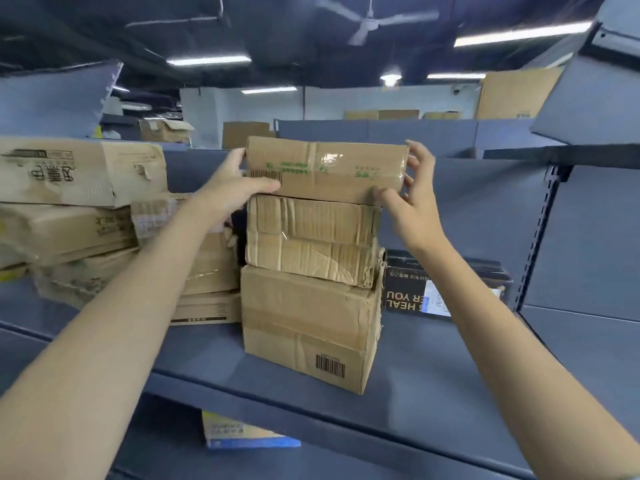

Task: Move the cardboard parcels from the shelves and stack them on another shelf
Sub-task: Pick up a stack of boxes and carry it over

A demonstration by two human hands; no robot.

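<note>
A grey metal shelf (433,368) in a storeroom carries a three-high stack of cardboard parcels at its middle, with a looser heap of parcels (69,209) to the left and a black box (415,289) just beside the stack on the right. The bottom parcel (304,327) is the largest, creased and barcoded on its front; the middle parcel (311,240) is crumpled, wrapped in clear tape and dented at its lower right corner. The top parcel (325,171), flat and wider than the one beneath, rests on it and overhangs at the right; it bears green print, a barcode at its left end and glossy tape across the front.

The left hand (235,188) holds the top parcel's left end, thumb pressed on the front over the barcode, fingers hidden behind. The right hand (412,199) is spread wide at the right end, thumb at the lower front edge, fingers mostly straight beside the corner and not plainly gripping.

The step in hand appears to be seating or squaring this parcel on the stack. The next move likely calls for centring it over the narrower, crushed parcel below before letting go, since that uneven support could let it tip.
</note>
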